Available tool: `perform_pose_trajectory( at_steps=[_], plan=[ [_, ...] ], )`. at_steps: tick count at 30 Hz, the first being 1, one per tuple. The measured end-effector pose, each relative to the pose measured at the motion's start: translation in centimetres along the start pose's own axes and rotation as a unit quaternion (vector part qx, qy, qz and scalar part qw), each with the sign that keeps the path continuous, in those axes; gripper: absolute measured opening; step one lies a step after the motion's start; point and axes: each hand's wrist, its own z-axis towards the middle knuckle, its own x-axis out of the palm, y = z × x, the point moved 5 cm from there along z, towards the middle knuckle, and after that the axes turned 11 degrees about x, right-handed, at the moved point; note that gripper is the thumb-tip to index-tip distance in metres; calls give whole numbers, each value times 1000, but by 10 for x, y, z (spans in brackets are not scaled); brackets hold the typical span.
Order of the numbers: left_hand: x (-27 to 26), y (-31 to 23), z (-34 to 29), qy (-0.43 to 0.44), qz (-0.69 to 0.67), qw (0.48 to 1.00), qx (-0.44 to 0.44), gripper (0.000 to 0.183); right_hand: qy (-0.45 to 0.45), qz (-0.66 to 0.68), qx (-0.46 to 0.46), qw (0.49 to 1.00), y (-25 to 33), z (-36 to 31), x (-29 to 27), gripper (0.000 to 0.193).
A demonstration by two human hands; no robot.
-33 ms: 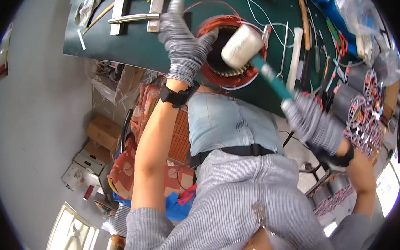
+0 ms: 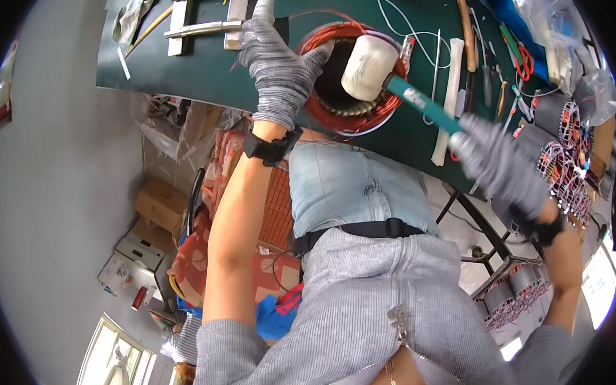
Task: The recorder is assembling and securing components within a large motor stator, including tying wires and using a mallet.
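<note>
On the green bench stands a motor stator (image 2: 328,34) with red-brown copper windings around a dark round opening. My left hand (image 2: 278,72), in a grey knit glove, is open beside it, fingers spread and thumb reaching the windings' left edge. In my right hand (image 2: 501,164), also gloved and blurred, is the green handle of a mallet (image 2: 423,102). The mallet's white head (image 2: 368,67) is over the right part of the stator and hides some windings. Whether the head touches them, I cannot tell.
Left of the stator lies a frame with two metal bars (image 2: 205,28). Hand tools, among them a wooden handle (image 2: 465,30) and a pale flat strip (image 2: 448,102), lie to the right. Wound stators (image 2: 563,171) are stacked farther right. The green bench's (image 2: 167,80) near edge borders my lap.
My right hand has shifted slightly up and to the right, and the mallet's handle lies flatter. The mallet head stays over the stator. My left hand has hardly moved.
</note>
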Motion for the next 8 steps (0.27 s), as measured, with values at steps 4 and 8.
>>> perform_pose_trajectory(
  at_steps=[4,8],
  plan=[
    [5,3,-1,12,-93,994,-49,92,-52,349,298,887,-49,-1,-26,29],
    [11,23,-15,16,-390,904,-173,78,-322,334,116,878,-151,11,13,27]
  ],
)
